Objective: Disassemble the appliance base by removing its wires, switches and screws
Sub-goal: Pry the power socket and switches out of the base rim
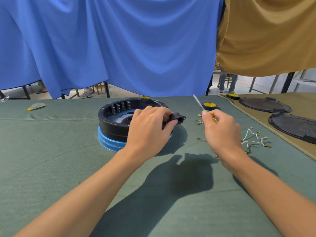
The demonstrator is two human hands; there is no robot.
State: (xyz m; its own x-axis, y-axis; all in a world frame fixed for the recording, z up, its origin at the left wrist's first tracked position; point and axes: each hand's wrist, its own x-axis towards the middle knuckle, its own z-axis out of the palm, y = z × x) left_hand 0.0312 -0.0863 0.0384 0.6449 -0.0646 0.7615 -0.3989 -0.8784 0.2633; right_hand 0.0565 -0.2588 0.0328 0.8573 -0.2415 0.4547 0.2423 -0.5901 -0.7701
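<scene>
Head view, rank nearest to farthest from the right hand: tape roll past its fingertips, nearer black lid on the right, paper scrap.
1. Tape roll: just beyond the right hand.
2. Black lid: off to the right.
3. Paper scrap: far left of the table.

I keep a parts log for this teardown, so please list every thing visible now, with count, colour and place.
appliance base: one, black ring on blue bottom, table centre
black part: one, beside the base's right rim
screwdriver: one, metal shaft, yellow handle, held above the table
tape rolls: three, black, yellow centres, far side
white wires: several, table right
round covers: two, black, tan cloth at right
flat scrap: one, grey-yellow, far left
green cloth: one, on table
blue curtain: one, behind
tan curtain: one, behind right
left hand: one, grips the black part
right hand: one, pinches the screwdriver
</scene>
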